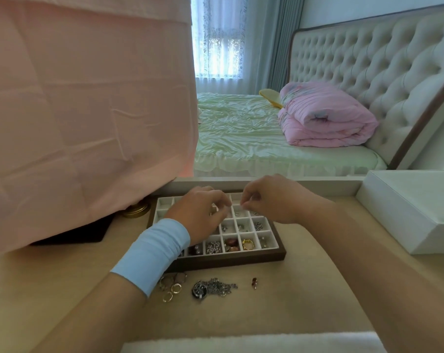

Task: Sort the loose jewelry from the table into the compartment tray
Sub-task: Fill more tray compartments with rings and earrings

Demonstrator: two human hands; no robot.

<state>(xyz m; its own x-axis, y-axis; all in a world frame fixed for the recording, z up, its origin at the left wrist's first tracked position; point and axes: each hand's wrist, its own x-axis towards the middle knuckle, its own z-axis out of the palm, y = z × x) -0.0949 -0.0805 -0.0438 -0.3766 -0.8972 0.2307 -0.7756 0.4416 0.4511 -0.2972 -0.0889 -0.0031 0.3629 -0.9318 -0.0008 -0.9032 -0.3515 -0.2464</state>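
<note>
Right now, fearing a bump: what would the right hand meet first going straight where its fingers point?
Probably the left hand, close beside the right hand over the tray; depth unclear.

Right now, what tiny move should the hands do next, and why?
The left hand and right hand hover fingertip to fingertip over the compartment tray's back rows, seeming to pinch something too small to identify. Probably best to lower it into one of the empty-looking cells there.

Compartment tray (228,258) with dark brown frame, white cells. Pale beige desk (292,301). Light blue wristband (152,253). Plain pink cloth (88,110) — pink quilt (325,115), faint floral print. Pale green bedsheet (241,128). Gold rings (175,289), silver chain (218,286).
</note>
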